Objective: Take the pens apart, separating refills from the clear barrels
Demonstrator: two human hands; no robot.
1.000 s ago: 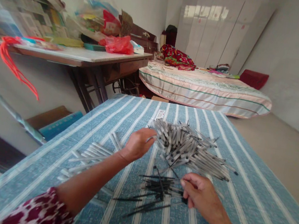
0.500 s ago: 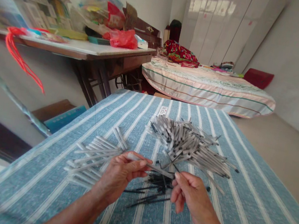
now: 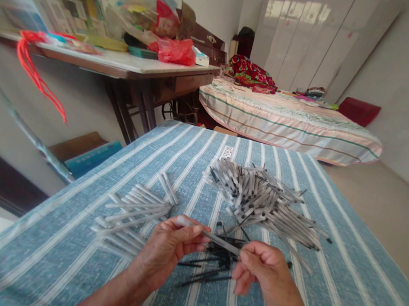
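A slim, translucent grey tube (image 3: 221, 241) spans my two hands above the cloth, tilted slightly down to the right. My left hand (image 3: 169, 244) grips its left part between thumb and fingers, and the end pokes out past them. At the right end, my right hand (image 3: 263, 272) pinches with thumb and forefinger, covering the tip. Under and between the hands lie several thin black sticks (image 3: 208, 273). Left of my left hand is a group of loose grey tubes (image 3: 130, 219). Beyond my hands rests a larger heap of grey tubes with black ends (image 3: 256, 195).
A blue-and-white striped cloth (image 3: 69, 256) covers the table. A side desk (image 3: 124, 69) at left carries bags and a red plastic bag (image 3: 176, 50), with red cord (image 3: 40, 76) hanging over its edge. Behind stand a bed (image 3: 285, 117) and a white wardrobe (image 3: 305, 39).
The view has shifted a little, so the scene sits slightly further right. Both hands still hold the grey tube; the right fingers now cover its dark end more closely.
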